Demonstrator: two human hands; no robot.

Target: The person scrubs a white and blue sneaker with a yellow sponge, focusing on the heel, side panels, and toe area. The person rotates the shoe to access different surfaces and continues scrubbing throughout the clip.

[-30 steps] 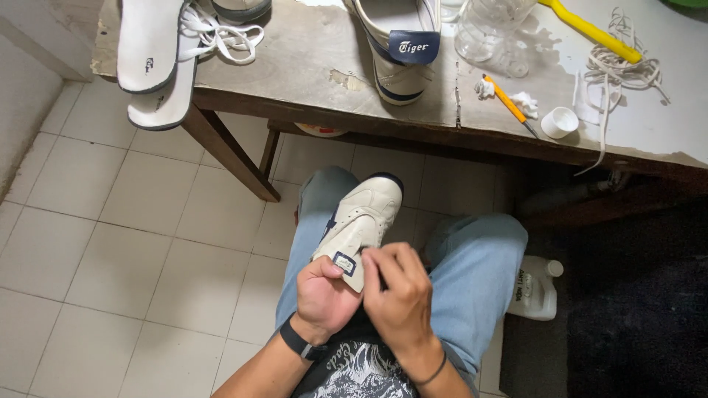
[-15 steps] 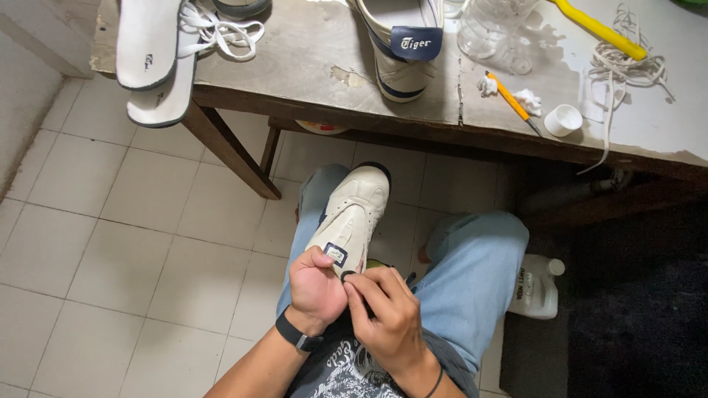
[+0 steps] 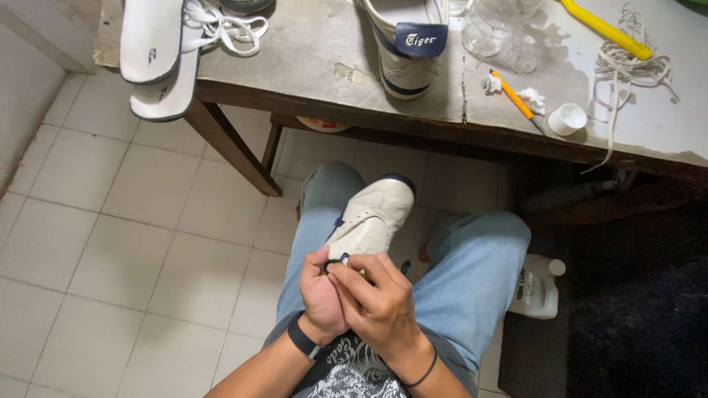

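Two bare hands are seen closed together over the heel end of a white sneaker, which is rested on the lap between two knees in blue jeans, toe pointed away. By the left hand the heel is clasped from below; the right hand is laid over it with fingers pinched at the heel opening. What lies between the fingertips cannot be told. On the wooden table beyond are listed: a second sneaker, two white insoles, white laces, an orange knife, a small white cup. A white plastic bottle is stood on the floor.
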